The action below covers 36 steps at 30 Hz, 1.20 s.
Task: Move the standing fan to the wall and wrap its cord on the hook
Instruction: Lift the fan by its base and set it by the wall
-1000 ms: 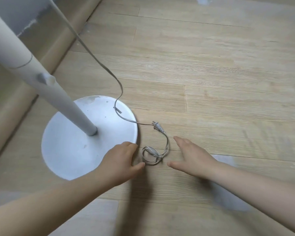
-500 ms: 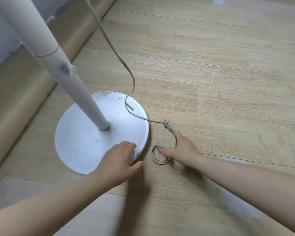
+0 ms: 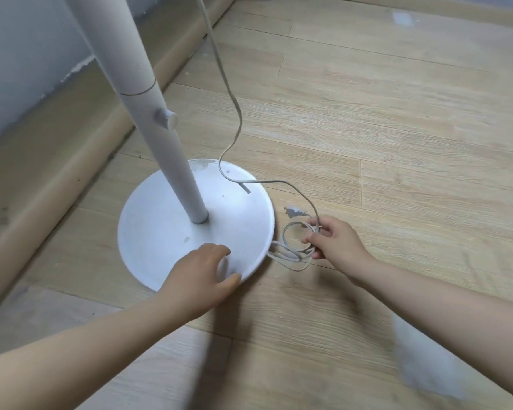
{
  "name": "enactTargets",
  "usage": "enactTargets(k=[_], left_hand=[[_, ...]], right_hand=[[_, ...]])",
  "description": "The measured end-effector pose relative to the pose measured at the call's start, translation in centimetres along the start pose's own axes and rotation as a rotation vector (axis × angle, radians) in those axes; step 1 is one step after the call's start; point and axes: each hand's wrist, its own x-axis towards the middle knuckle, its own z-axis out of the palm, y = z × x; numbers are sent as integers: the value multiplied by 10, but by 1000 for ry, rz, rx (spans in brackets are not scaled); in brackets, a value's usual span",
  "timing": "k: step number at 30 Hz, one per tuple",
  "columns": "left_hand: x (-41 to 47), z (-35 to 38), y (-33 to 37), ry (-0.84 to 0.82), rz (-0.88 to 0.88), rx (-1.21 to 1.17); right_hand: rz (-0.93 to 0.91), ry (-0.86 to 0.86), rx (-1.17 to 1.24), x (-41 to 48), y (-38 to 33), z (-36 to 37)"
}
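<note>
Left hand (image 3: 200,272) of mine presses, fingers spread, on the fan base (image 3: 160,232) at its 5 o'clock rim; the unmarked pole (image 3: 160,134) leans toward 11 o'clock, beside the wall. At 3 o'clock, my right hand (image 3: 335,242) pinches the looped cord (image 3: 290,250), plug (image 3: 293,212) pointing toward 9 o'clock.

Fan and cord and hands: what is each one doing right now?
Fan: upright on its round base, beside the wall.
Cord: hanging loose down from above, not wrapped.
Cord coil: bunched by the base, pinched in the right hand.
Plug: unplugged, free beside the right hand.
Left hand: resting on the base's rim.
Right hand: closed on the coil.
</note>
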Motion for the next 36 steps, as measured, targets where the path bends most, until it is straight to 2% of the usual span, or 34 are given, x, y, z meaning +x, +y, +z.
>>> enactTargets(k=[4, 7, 15, 23, 29, 32, 36], left_hand=[[-9, -10, -17, 30, -56, 1], [-16, -18, -31, 62, -95, -13], [-25, -32, -61, 103, -211, -50], [-22, -34, -78, 119, -282, -57], [-17, -32, -92, 137, -320, -79], [-11, -32, -101, 166, -347, -117], [-6, -31, -109, 186, -435, -189]], right_hand=[[-170, -32, 28, 3, -37, 16], [-222, -67, 28, 9, -59, 35], [-158, -176, -66, 25, -62, 94], [-116, -198, -111, 34, -51, 118], [-217, -184, -638, 46, -35, 116], [-215, -253, -738, 51, -32, 101], [-193, -214, -682, 56, -23, 81]])
